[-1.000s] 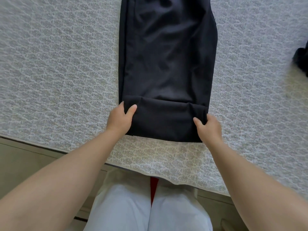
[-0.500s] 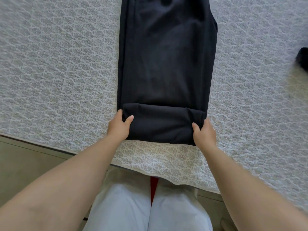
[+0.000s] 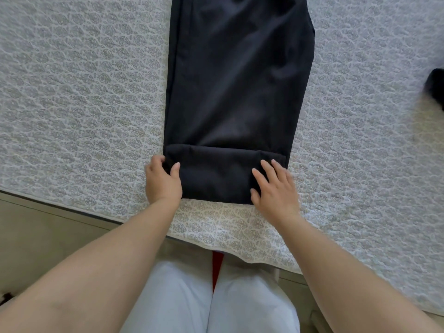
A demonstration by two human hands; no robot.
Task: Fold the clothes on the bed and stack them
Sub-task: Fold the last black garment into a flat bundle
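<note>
The dark trousers (image 3: 237,92) have one short fold at the bed's (image 3: 72,92) near edge; left hand (image 3: 162,182) pinches its corner, right hand (image 3: 276,188) presses flat, fingers spread. Further folds and stacking remain.

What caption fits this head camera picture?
Two hands, left and right, roll dark trousers on a bed.

Dark garment (image 3: 237,92) cut off at top edge; dark cloth (image 3: 436,86) cut at right.

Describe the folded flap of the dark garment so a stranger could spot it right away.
On the patterned bedspread lies a long dark garment. Its near end is a folded flap between the left hand and right hand; only it is doubled over, a thick band.
</note>
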